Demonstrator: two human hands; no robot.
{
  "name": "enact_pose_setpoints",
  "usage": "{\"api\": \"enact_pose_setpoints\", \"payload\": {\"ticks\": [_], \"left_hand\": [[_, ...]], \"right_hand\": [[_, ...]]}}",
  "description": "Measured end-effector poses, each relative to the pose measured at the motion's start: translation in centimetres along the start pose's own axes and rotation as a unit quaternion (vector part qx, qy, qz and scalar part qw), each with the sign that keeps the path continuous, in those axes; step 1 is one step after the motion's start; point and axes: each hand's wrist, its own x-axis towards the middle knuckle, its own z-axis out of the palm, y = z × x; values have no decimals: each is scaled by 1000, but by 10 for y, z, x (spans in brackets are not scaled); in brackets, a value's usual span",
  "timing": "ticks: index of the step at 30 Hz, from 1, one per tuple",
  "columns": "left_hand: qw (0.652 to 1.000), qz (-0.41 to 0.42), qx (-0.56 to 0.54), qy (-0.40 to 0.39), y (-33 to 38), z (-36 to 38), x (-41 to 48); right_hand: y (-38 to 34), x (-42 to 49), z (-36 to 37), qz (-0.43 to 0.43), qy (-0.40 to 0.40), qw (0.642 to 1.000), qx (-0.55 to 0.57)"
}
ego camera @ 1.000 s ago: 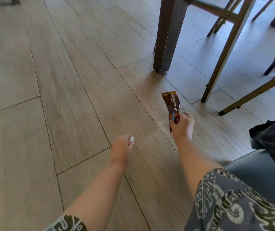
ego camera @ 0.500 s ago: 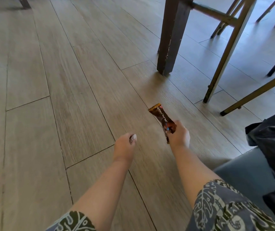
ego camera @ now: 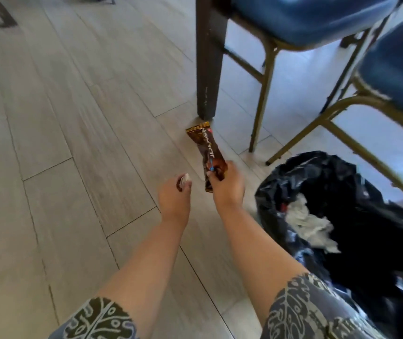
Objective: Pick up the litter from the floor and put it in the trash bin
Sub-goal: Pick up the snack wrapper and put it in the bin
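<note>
My right hand [ego camera: 227, 189] grips the lower end of a brown snack wrapper [ego camera: 206, 148], which sticks up and away over the floor. To its left, my left hand [ego camera: 173, 199] is closed around a small whitish scrap of litter [ego camera: 185, 179] that peeks out at the fingertips. The trash bin [ego camera: 281, 182], lined with a black plastic bag, stands just right of my right hand. Crumpled white paper [ego camera: 310, 223] lies inside it. The wrapper is left of the bin's rim, not over the opening.
A dark table leg [ego camera: 207, 57] stands right behind the wrapper. Two blue-cushioned chairs [ego camera: 305, 18] with gold metal legs [ego camera: 262, 94] crowd the far right above the bin. Wood-look plank floor [ego camera: 61, 118] stretches to the left.
The view has swung right, and the bin's opening with white paper has come into sight. My right hand has turned the wrapper more upright. Both hands keep their hold.
</note>
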Motion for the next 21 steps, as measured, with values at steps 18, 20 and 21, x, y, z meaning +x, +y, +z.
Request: {"api": "enact_pose_setpoints", "payload": {"ticks": [18,20,21], "left_hand": [[946,166,124,-249,153,71,-145],[939,174,156,-251,147,94,-138],[935,170,171,-260,144,104,-135]], "right_hand": [[48,-43,-243,233,20,957,-170],[66,-35,-243,255,-4,947,-195],[74,-30,-241,265,-14,942,-206]]}}
